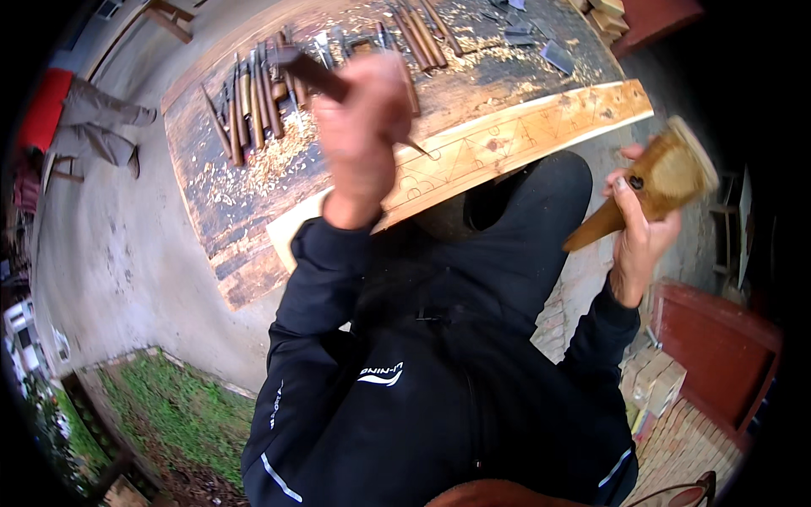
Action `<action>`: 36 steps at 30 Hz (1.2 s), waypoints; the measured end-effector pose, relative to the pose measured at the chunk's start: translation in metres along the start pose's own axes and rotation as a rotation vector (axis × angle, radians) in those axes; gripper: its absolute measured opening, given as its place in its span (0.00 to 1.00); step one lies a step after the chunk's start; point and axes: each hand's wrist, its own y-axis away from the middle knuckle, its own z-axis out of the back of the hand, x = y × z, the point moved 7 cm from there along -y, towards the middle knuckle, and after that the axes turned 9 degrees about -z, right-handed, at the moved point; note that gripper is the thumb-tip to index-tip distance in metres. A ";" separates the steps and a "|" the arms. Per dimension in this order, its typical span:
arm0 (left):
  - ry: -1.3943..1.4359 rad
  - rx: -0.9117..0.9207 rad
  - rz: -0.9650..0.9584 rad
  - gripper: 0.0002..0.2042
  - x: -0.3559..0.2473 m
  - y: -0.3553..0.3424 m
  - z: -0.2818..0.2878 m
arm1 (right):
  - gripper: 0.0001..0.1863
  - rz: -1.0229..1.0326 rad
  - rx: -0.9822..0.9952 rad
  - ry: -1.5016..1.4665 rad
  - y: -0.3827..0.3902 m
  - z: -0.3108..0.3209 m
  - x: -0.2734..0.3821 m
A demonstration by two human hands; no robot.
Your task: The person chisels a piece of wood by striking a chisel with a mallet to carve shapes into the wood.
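Observation:
My left hand [365, 127], a little blurred, is closed around a carving chisel. Its dark wooden handle [314, 74] sticks out to the upper left, and its thin blade [416, 147] points down at the board beneath. That pale wooden board [541, 128] lies slantwise along the bench's near edge, with triangles, curves and small round shapes drawn on it in dark lines. Off the board's right end, my right hand [642, 232] grips a wooden mallet [667, 177] with a broad head and a dark knot. The mallet is held up, apart from the chisel.
A worn workbench [253, 287] carries wood shavings [283, 152], several wooden-handled chisels [258, 93] and dark flat pieces [556, 56]. My knee [562, 182] is under the board's right half. At far left stands a person in grey trousers [97, 110]. A red-brown panel [714, 346] is at right.

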 end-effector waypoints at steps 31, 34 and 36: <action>-0.264 -0.235 -0.123 0.23 0.087 -0.130 0.093 | 0.17 -0.307 -0.054 -0.386 0.007 0.015 -0.148; -0.162 -0.136 -0.175 0.21 0.044 -0.108 0.068 | 0.17 -0.318 -0.047 -0.385 0.008 0.015 -0.151; -0.130 -0.090 -0.086 0.23 0.020 -0.078 0.061 | 0.16 -0.309 -0.046 -0.379 0.008 0.015 -0.150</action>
